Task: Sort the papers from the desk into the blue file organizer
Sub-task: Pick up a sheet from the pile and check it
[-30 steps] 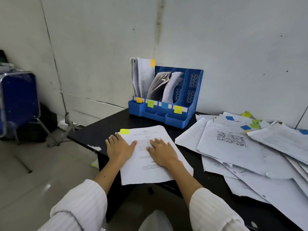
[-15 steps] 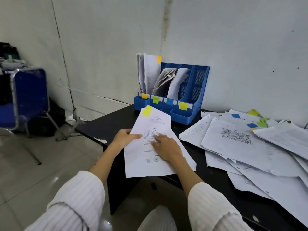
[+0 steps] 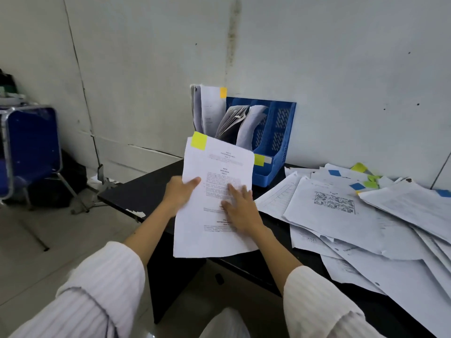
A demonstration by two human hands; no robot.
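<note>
My left hand pinches 1 paper with a yellow tag; my right hand lies flat on it. Next I think it goes in the blue file organizer slot with the yellow label.

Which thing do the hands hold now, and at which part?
The left hand grips the yellow-tabbed paper at its left edge; the right hand rests flat on its front.

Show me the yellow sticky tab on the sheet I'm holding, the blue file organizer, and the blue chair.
yellow sticky tab (image 3: 199, 141), head view, middle of the tab.
blue file organizer (image 3: 280, 128), head view, perforated right side wall.
blue chair (image 3: 31, 145), head view, blue backrest.
</note>
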